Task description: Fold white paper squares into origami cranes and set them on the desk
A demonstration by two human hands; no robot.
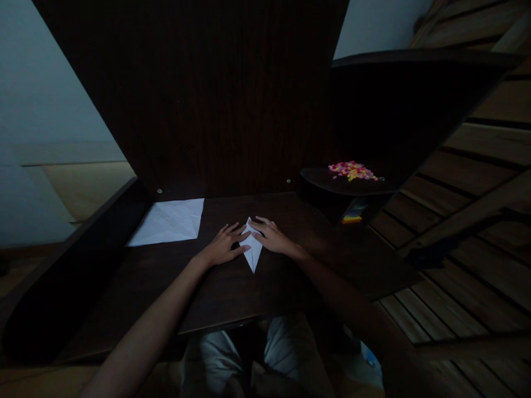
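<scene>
A white sheet of paper folded into a narrow kite shape [254,256] lies flat on the dark desk, one point toward me and a crease running down its middle. From the left, my left hand [226,244] rests on it with fingers spread, their tips on the paper's left half. My right hand [270,235] lies on the upper right part, fingers stretched out and the thumb near the middle crease. Both hands press on the paper from above rather than gripping it. Parts of its upper edges are hidden under the fingers.
Creased white paper [176,221] lies at the desk's back left, beside the raised side panel [70,265]. A tall dark back panel [215,99] rises behind. On the right, a small corner shelf [317,179] bears a heap of pink and yellow bits [352,170]. Wooden slats [468,232] stand beyond.
</scene>
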